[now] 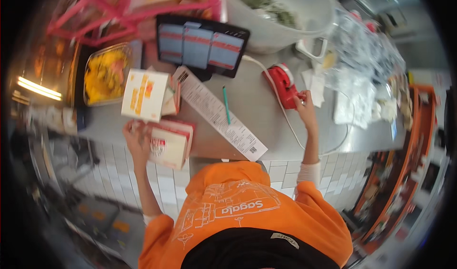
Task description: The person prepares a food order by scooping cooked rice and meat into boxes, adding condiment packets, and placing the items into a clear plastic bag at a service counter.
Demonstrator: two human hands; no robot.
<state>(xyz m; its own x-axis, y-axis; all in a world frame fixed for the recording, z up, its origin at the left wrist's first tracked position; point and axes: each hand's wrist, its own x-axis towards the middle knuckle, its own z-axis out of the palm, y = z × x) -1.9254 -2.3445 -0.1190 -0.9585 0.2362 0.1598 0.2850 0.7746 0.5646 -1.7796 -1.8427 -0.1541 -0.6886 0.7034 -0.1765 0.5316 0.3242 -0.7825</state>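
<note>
My right hand (306, 106) is at the near end of a red tape dispenser (284, 86), its fingers bent around that end. The dispenser carries a pale roll and lies on the steel counter. My left hand (138, 135) has its fingers curled beside a cream carton with a red print (167, 149) at the counter's front edge. Just above those fingers stands a white carton with orange print (145, 94). Blur hides whether the left fingers grip anything. A long printed receipt (221, 115) lies slantwise between my hands, with a green pencil-like stick (226, 104) across it.
A tablet (203, 45) stands at the back, its white cable (282, 104) looping over the steel counter (246, 90). Left of it are a tray of yellow food (107, 76) and a pink rack (103, 22). A large translucent tub (278, 36) and plastic bags (367, 54) occupy the right.
</note>
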